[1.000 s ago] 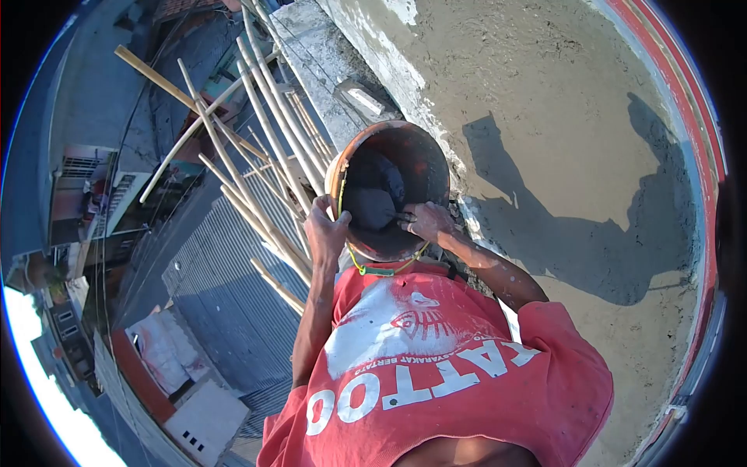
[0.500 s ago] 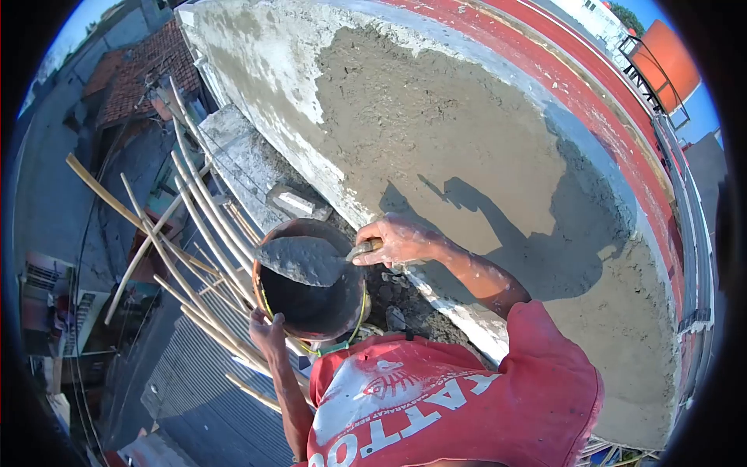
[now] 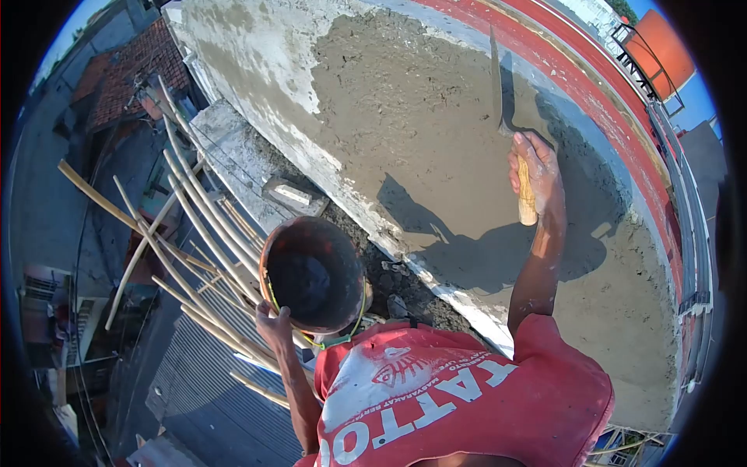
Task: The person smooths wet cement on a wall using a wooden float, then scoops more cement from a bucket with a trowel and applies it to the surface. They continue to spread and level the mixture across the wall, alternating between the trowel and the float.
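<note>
trowel (image 3: 498, 86) blade flat on rough wet plaster (image 3: 420, 124), wooden handle in right hand (image 3: 535, 173).

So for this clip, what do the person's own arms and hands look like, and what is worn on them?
Both arms are bare from the elbow down, with no gloves, watch or bands visible. The right hand and its forearm carry pale grey splashes. The left hand looks cleaner, though it lies partly in shade. The shirt is red and short-sleeved, printed with white lettering and a white eye-like emblem.

Wet grey plaster covers the wall (image 3: 420, 117) before my raised hand; bamboo poles (image 3: 194, 226) and sunlit rooftops (image 3: 124, 78) lie far below my other hand.
</note>
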`<state>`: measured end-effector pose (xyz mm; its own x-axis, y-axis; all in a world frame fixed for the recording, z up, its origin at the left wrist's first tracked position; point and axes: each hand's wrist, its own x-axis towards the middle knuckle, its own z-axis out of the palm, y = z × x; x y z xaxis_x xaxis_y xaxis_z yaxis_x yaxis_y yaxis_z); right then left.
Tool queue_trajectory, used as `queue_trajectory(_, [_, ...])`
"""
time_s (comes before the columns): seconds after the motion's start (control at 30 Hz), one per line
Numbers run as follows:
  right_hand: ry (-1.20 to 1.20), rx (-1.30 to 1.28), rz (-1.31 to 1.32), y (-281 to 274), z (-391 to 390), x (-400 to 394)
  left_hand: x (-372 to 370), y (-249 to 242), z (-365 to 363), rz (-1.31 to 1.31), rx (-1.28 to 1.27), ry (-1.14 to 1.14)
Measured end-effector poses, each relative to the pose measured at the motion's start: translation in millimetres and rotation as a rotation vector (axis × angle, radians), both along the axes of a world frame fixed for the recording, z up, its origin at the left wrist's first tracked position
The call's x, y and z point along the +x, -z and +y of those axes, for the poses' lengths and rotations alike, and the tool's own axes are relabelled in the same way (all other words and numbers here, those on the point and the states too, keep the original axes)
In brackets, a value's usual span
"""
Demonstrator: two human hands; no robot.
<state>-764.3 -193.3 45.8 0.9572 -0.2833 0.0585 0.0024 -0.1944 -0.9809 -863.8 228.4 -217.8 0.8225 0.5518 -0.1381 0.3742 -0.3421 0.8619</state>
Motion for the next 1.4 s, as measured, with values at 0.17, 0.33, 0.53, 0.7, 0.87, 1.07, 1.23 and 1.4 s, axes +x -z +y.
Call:
queue_trajectory(0.17, [-0.219, -0.777, 0.235, 70.1, 27.9, -28.4, 6.7, -4.2, -17.6, 0.088, 0.005, 0.086])
queue_trajectory(0.33, [-0.648, -1.352, 0.001, 252.6, 106.7, -38.3, 9.1, -23.2, -40.6, 0.169, 0.055, 0.177])
queue_trajectory(0.53, [-0.821, -1.600, -0.324, 300.4, 128.4, -66.7, 12.3, -39.1, -64.1, 0.135, 0.078, 0.232])
queue_trajectory(0.7, [-0.649, -1.796, -0.117, 280.6, 133.5, -53.3, 5.5, -50.7, -79.5, 0.041, 0.151, 0.272])
queue_trajectory(0.87, [-1.039, -1.371, 0.228, 277.1, 132.0, -47.3, 3.8, -65.4, -100.1, 0.039, 0.151, 0.323])
queue_trajectory(1.07, [-0.938, -0.903, 0.454, 268.5, 117.9, -62.0, 9.0, -45.0, -68.1, 0.039, -0.025, 0.240])
queue_trajectory(1.23, [-0.687, -0.896, 0.234, 267.7, 99.9, -60.6, 5.7, -37.6, -54.9, 0.019, -0.102, 0.153])
queue_trajectory(1.4, [-0.629, -1.058, 0.140, 276.9, 88.2, -46.8, 6.1, -31.1, -52.1, 0.041, -0.067, 0.120])
